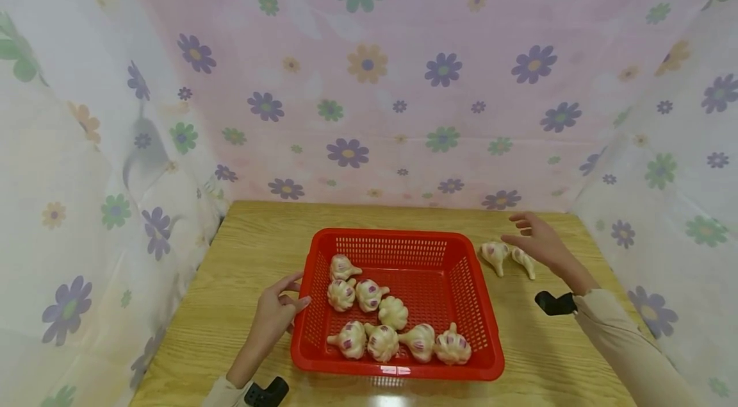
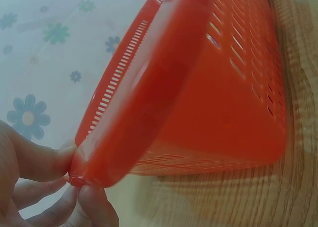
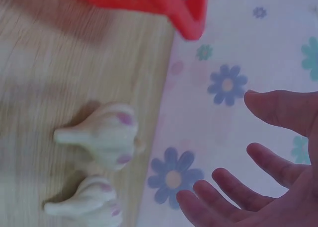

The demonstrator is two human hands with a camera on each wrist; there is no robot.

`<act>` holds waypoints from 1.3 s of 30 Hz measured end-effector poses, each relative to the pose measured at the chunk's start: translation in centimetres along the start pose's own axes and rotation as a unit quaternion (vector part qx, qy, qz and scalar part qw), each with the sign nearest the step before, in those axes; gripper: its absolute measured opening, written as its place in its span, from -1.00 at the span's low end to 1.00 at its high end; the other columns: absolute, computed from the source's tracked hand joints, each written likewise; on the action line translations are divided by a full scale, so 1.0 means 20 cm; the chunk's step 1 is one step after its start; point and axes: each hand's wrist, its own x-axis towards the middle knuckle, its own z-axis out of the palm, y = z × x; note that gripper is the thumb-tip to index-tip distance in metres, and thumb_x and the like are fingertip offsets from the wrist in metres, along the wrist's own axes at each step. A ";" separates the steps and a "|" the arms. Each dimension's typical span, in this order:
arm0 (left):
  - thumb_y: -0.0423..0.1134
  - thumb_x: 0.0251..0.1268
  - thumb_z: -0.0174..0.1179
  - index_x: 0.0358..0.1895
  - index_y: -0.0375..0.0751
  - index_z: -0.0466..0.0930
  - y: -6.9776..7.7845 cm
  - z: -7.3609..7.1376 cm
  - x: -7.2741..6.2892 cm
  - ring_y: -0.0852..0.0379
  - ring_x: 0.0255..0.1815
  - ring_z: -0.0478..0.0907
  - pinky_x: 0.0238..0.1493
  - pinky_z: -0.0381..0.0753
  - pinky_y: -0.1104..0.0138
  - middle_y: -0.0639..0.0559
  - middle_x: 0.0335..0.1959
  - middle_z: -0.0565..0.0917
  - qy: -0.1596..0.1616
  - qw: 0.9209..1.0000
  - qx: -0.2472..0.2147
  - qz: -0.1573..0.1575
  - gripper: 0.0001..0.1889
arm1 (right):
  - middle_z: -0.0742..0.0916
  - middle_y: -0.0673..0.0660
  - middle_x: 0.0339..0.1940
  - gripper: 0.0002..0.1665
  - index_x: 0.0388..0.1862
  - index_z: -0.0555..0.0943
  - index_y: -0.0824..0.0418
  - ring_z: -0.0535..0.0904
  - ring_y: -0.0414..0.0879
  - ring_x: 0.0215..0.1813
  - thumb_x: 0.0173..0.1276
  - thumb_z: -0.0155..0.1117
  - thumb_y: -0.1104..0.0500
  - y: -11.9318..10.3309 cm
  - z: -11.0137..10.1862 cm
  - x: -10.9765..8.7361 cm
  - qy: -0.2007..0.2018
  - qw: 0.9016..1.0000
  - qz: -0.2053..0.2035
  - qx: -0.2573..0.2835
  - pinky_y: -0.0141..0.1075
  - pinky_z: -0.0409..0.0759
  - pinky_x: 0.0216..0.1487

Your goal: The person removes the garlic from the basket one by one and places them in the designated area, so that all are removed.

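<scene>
A red plastic basket (image 1: 398,367) stands on the table with several garlic bulbs (image 1: 384,343) inside, along its near side and left part. My left hand (image 1: 273,311) pinches the basket's left rim between thumb and fingers; in the left wrist view the thumb (image 2: 39,160) lies on the rim (image 2: 94,162). On the right, my right hand (image 1: 542,241) hovers with fingers spread, holding nothing. Just below and left of it, two garlic bulbs lie on the table outside the basket: one bulb (image 1: 494,256) close to the basket wall, another bulb (image 1: 523,262) farther right.
The wooden table (image 1: 254,247) meets a pink flowered cloth (image 1: 398,93) at its back edge. Flowered sheets also hang at the left and right sides. Black wrist devices (image 1: 556,303) sit on both forearms.
</scene>
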 end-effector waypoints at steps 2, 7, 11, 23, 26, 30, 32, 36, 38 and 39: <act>-0.47 0.15 0.23 0.24 -0.17 0.47 0.00 0.00 0.00 0.05 -0.63 0.45 -0.73 0.55 0.22 -0.14 -0.14 0.53 -0.001 1.000 -0.001 0.000 -0.48 | 0.33 0.54 0.24 -0.24 0.32 0.23 0.40 0.28 0.46 0.21 0.37 0.18 -0.07 -0.05 0.01 -0.01 0.000 1.000 -0.011 0.003 0.23 0.40 0.06; -0.47 0.15 0.23 0.23 -0.16 0.48 0.00 0.00 0.00 0.06 -0.65 0.44 -0.75 0.54 0.22 -0.14 -0.15 0.53 0.000 1.000 -0.004 0.005 -0.48 | 0.38 0.45 0.23 -0.28 0.32 0.26 0.35 0.31 0.40 0.22 0.36 0.20 -0.04 -0.16 0.05 -0.02 -0.004 0.999 -0.034 0.010 0.22 0.40 0.08; -0.47 0.15 0.24 0.23 -0.17 0.48 0.00 0.00 -0.01 0.06 -0.64 0.45 -0.74 0.54 0.22 -0.14 -0.15 0.53 0.002 1.000 -0.001 0.004 -0.48 | 0.41 0.40 0.22 -0.32 0.31 0.28 0.31 0.33 0.36 0.23 0.36 0.21 -0.01 -0.22 0.07 -0.02 -0.009 0.998 -0.053 0.020 0.22 0.38 0.11; -0.46 0.15 0.24 0.23 -0.18 0.48 0.00 0.00 0.00 0.06 -0.64 0.45 -0.74 0.55 0.22 -0.14 -0.15 0.53 0.003 1.000 0.002 0.003 -0.48 | 0.50 0.31 0.16 -0.42 0.25 0.36 0.25 0.43 0.29 0.16 0.34 0.24 0.03 -0.40 0.18 -0.04 -0.045 0.991 -0.116 0.051 0.11 0.49 0.04; -0.47 0.15 0.24 0.24 -0.17 0.47 0.00 0.00 0.00 0.05 -0.63 0.45 -0.73 0.55 0.22 -0.13 -0.14 0.53 0.002 1.000 0.000 0.002 -0.48 | 0.51 0.29 0.15 -0.43 0.23 0.37 0.22 0.44 0.28 0.15 0.33 0.26 0.02 -0.43 0.22 -0.04 -0.059 0.990 -0.118 0.059 0.08 0.50 0.04; -0.47 0.15 0.23 0.24 -0.16 0.47 0.00 0.00 -0.01 0.06 -0.63 0.45 -0.72 0.56 0.22 -0.13 -0.14 0.53 0.001 1.000 -0.001 0.000 -0.47 | 0.50 0.31 0.16 -0.44 0.21 0.39 0.21 0.44 0.27 0.14 0.31 0.28 0.03 -0.46 0.28 -0.03 -0.082 0.987 -0.116 0.074 0.03 0.53 0.01; -0.47 0.15 0.23 0.25 -0.16 0.47 0.00 0.00 0.00 0.07 -0.63 0.44 -0.73 0.55 0.22 -0.13 -0.14 0.53 0.002 1.000 -0.002 -0.002 -0.47 | 0.50 0.33 0.15 -0.44 0.20 0.38 0.25 0.45 0.26 0.13 0.32 0.28 0.05 -0.48 0.31 -0.02 -0.095 0.985 -0.121 0.080 0.01 0.53 0.01; -0.48 0.14 0.24 0.24 -0.16 0.48 0.00 0.00 0.00 0.07 -0.65 0.44 -0.74 0.55 0.22 -0.12 -0.15 0.54 0.002 1.000 -0.003 -0.007 -0.47 | 0.51 0.31 0.13 -0.43 0.20 0.39 0.29 0.45 0.22 0.12 0.31 0.29 0.05 -0.51 0.37 0.01 -0.115 0.982 -0.124 0.082 0.01 0.50 0.03; -0.48 0.14 0.24 0.24 -0.15 0.48 0.00 0.00 0.00 0.06 -0.65 0.43 -0.73 0.55 0.22 -0.12 -0.15 0.54 0.001 1.000 0.001 -0.007 -0.47 | 0.51 0.30 0.13 -0.41 0.20 0.40 0.27 0.45 0.21 0.12 0.29 0.30 0.02 -0.52 0.40 0.01 -0.119 0.982 -0.125 0.080 0.01 0.50 0.03; -0.47 0.14 0.25 0.24 -0.15 0.48 0.00 0.00 0.01 0.06 -0.65 0.43 -0.73 0.55 0.22 -0.12 -0.15 0.54 0.002 1.000 0.003 -0.006 -0.47 | 0.51 0.30 0.14 -0.40 0.20 0.40 0.27 0.45 0.21 0.13 0.29 0.30 0.01 -0.53 0.41 0.02 -0.122 0.981 -0.125 0.081 0.02 0.50 0.04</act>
